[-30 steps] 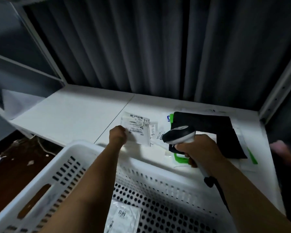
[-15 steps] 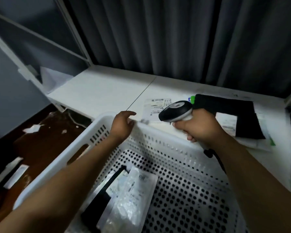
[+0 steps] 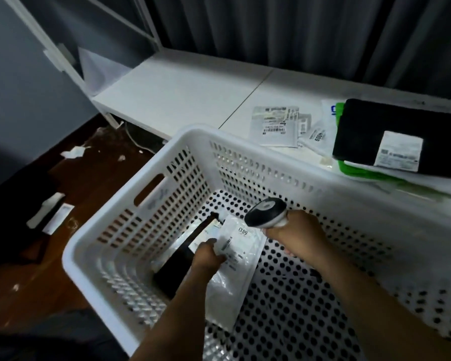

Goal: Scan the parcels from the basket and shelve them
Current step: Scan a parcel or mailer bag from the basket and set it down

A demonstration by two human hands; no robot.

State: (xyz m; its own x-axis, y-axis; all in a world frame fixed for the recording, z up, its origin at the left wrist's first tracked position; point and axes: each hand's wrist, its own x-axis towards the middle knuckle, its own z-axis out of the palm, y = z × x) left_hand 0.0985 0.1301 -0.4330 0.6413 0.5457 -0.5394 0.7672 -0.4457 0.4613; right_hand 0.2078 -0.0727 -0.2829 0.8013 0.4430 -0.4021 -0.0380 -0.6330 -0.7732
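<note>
Inside the white perforated basket [image 3: 130, 201], my left hand [image 3: 206, 256] grips the edge of a clear plastic parcel [image 3: 235, 272] whose label reads 6813. A black parcel [image 3: 177, 261] lies under it, to the left. Just above that label, my right hand [image 3: 294, 235] holds a black-and-white barcode scanner [image 3: 266, 212], its head towards the label. On the white shelf [image 3: 182, 89] behind the basket lie a flat clear parcel with labels [image 3: 274, 128] and a black parcel with a white label [image 3: 391, 136] on top of a green-and-white stack.
The shelf's white metal frame [image 3: 50, 45] rises at the left, grey curtains hang behind. Left of the basket, the brown floor [image 3: 71, 204] carries paper scraps and a dark object.
My left hand let go of the shelved parcel, dropped into the basket and took hold of the clear 6813 parcel. My right hand brought the scanner down from the shelf into the basket.
</note>
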